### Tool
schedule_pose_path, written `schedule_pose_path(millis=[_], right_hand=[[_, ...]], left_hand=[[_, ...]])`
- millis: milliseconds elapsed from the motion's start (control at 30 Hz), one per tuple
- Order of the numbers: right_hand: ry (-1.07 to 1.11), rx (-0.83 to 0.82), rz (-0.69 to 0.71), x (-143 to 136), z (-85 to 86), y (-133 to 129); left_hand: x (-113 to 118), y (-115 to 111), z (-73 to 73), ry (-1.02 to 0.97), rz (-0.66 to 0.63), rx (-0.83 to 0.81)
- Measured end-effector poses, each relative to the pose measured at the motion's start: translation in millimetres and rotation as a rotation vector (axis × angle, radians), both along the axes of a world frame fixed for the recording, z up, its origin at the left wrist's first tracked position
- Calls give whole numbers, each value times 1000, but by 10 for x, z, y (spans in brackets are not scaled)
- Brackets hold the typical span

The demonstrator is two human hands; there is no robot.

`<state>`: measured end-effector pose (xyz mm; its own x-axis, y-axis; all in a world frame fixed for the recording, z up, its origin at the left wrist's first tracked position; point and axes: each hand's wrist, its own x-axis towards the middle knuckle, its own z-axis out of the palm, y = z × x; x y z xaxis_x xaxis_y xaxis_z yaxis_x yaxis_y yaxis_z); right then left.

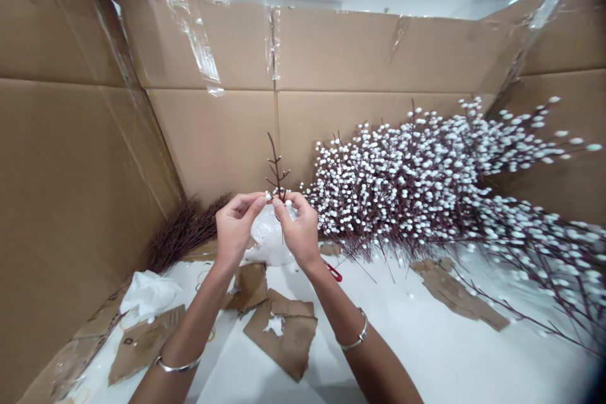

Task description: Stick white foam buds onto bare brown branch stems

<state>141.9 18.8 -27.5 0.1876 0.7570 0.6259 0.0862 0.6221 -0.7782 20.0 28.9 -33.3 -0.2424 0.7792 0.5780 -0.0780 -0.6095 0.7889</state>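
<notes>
In front of me, above the white table, my right hand (pixel 302 228) pinches a brown artificial twig (pixel 276 167) with short side shoots. The twig stands upright, its bare tip pointing up. A white berry (pixel 288 203) shows by the right fingertips. My left hand (pixel 235 227) has thumb and forefinger closed on a small white berry (pixel 267 196) at the twig's left side. Whether that berry touches a shoot is too small to tell. Behind the hands sits a clear plastic bag (pixel 271 237) with white contents, partly hidden by them.
A big heap of white-berried branches (pixel 402 183) lies on the right. Bare brown twigs (pixel 182 233) are piled at the left. Cardboard pieces (pixel 288 341), a red-handled tool (pixel 333 271) and crumpled white plastic (pixel 148 293) lie on the table (pixel 379 328). Cardboard walls (pixel 341 50) enclose it.
</notes>
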Motion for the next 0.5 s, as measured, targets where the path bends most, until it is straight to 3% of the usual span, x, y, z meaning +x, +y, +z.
schedule_pose_path(millis=[67,133,200,233,367,500], right_hand=[[31,-15,38,37,30,16],[78,-34,88,60,63,10],[110,-51,123,67,87,-8],[116,-56,133,67,94,-16],[114,-58,146,66,100,-25],[127,-57,158,76,106,-21]], left_hand=[[-183,136,-52,190,-9,-42],[-397,314,-174,462,70,-133],[-584,491,-359,928,144,-350],[-654,567,-465,1021,144,-423],[-752,754,-865,1218,72,-579],[-736,832,-1112,1351,-35,-657]])
